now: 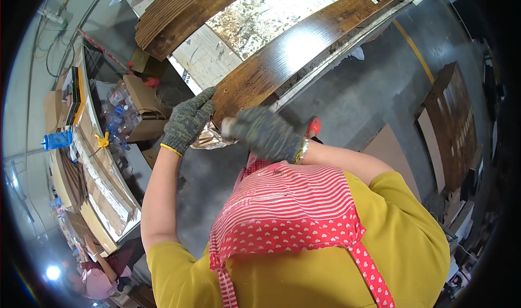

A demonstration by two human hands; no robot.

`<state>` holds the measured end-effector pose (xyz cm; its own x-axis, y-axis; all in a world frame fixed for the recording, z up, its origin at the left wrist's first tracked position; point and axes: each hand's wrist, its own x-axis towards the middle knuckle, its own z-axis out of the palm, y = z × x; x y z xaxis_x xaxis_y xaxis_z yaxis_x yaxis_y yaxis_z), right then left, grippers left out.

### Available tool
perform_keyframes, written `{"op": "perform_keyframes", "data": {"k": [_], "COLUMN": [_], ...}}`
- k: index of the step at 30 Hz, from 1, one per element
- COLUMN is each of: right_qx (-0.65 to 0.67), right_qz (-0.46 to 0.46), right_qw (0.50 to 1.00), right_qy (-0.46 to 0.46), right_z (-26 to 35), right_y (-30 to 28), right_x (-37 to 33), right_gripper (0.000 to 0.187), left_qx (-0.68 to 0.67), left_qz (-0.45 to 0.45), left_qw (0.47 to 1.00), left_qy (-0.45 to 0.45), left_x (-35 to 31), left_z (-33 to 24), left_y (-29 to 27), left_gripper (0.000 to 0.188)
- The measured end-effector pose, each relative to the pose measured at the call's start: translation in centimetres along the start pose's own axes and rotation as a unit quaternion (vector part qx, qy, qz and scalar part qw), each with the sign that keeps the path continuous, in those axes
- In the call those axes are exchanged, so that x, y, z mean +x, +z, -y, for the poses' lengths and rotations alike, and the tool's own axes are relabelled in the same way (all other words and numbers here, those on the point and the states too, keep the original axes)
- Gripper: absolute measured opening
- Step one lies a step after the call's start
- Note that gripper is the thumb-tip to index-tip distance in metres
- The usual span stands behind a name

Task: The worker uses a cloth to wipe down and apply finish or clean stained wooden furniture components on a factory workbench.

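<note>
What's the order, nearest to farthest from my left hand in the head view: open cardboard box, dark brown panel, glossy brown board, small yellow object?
1. Glossy brown board: at the left hand's right.
2. Open cardboard box: just left.
3. Small yellow object: farther left.
4. Dark brown panel: far right.

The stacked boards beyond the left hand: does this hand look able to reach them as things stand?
Probably yes: the left hand is at the near end of the single board, and nothing visible blocks its way to the stacked boards.

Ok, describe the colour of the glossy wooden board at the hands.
The glossy wooden board is brown with darker streaks (head view).
</note>
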<state>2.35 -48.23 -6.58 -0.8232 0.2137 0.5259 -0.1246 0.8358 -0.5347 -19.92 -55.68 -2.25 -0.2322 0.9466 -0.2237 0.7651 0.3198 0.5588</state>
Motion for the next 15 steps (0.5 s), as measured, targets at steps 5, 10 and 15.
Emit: {"op": "perform_keyframes", "data": {"k": [5, 10, 15], "right_qx": [0.024, -0.109, 0.032], "right_qz": [0.004, -0.076, 0.055], "right_qw": [0.997, 0.989, 0.997], "right_qy": [0.077, 0.059, 0.033], "right_z": [0.5, 0.6, 2.9], "right_y": [-2.4, -1.9, -1.6], "right_x": [0.6, 0.0, 1.0], "right_gripper": [0.032, 0.030, 0.038], "left_qx": [-0.027, -0.037, -0.080], "left_qz": [0.023, 0.053, 0.014], "left_qw": [0.999, 0.998, 0.996], "left_qy": [-0.004, -0.022, 0.021], "left_x": [0.1, 0.4, 0.4], "left_z": [1.4, 0.2, 2.0], "left_y": [-0.3, -0.3, 0.9], "left_gripper": [0.043, 0.042, 0.042]}}
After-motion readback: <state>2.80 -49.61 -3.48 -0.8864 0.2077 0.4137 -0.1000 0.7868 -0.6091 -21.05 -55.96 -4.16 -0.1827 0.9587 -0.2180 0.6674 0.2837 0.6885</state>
